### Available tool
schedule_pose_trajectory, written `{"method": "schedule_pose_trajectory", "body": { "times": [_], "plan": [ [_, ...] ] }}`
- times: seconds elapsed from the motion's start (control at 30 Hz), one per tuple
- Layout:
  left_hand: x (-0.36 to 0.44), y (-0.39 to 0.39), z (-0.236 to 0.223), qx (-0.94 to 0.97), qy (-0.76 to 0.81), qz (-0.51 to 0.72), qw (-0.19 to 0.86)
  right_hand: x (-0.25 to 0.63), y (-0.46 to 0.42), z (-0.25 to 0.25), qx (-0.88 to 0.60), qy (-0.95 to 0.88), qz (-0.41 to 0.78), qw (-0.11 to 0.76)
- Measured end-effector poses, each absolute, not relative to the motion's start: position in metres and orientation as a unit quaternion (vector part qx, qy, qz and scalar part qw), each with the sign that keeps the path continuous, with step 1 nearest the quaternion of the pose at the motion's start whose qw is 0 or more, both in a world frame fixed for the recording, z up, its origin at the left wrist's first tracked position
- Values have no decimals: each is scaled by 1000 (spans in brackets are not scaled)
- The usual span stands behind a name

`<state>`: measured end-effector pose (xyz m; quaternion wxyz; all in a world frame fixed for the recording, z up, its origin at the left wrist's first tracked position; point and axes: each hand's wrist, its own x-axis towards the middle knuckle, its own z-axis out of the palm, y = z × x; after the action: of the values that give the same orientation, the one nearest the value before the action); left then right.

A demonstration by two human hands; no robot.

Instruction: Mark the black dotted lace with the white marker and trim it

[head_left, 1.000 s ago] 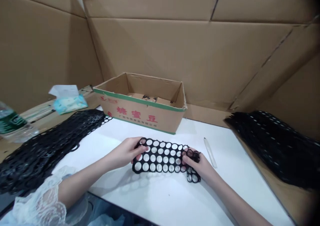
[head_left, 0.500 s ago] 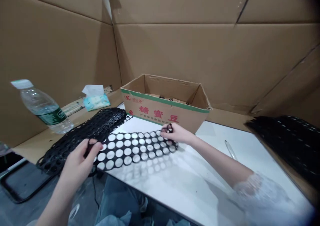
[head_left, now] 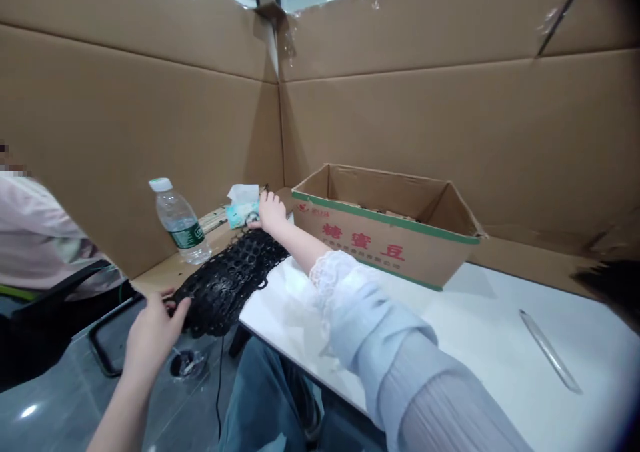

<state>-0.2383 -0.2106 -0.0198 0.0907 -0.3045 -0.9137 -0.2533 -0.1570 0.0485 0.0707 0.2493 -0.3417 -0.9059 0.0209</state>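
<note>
Black sheets punched with rows of round holes (head_left: 230, 282) lie heaped on the left end of the table, beside the cardboard box. My left hand (head_left: 155, 325) pinches the near end of a sheet at the heap's front left corner. Reaching across to the far end, my right hand (head_left: 271, 212) grips the sheet's other end close to the tissue pack (head_left: 243, 213). The held sheet lies over the heap, so its outline is hard to tell from those below.
An open cardboard box (head_left: 370, 239) with red lettering stands at the back of the white table (head_left: 450, 345). A water bottle (head_left: 183, 229) is at left, a clear pen-like stick (head_left: 550, 352) at right. More black material (head_left: 610, 285) shows at the right edge. A person's sleeve (head_left: 45, 232) is far left.
Both hands have carried the holed sheet from above the white table leftward onto the black heap. My right hand has moved far to the left. The view has turned left.
</note>
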Motion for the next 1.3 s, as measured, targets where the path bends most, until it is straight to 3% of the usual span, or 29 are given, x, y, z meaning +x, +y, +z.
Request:
{"method": "schedule_pose_trajectory", "body": {
  "times": [0.13,0.27,0.47,0.67,0.73,0.83,1.07,1.17,1.3],
  "plan": [
    [-230,-204,-17,-364,-886,-166,233,-146,36,52,-296,-928,-2,226],
    [-225,-178,-12,-511,-832,-149,159,-93,27,48,-231,-947,-32,220],
    [-173,-116,-6,-633,-739,-186,133,38,17,57,-227,-950,-77,199],
    [-86,-64,1,-784,-582,-213,32,188,-3,73,-270,-950,59,144],
    [-61,-48,0,-828,-520,-205,33,237,-9,78,-328,-930,95,133],
    [-27,-28,-2,-886,-429,-172,25,314,-13,85,-477,-869,55,123],
    [6,2,-25,-930,-333,-153,31,490,-18,94,-800,-557,-165,150],
    [-4,14,-43,-926,-350,-142,22,535,-22,89,-878,-448,-115,124],
    [-14,23,-58,-908,-392,-145,-18,559,-20,81,-876,-474,-12,87]
  ]
}}
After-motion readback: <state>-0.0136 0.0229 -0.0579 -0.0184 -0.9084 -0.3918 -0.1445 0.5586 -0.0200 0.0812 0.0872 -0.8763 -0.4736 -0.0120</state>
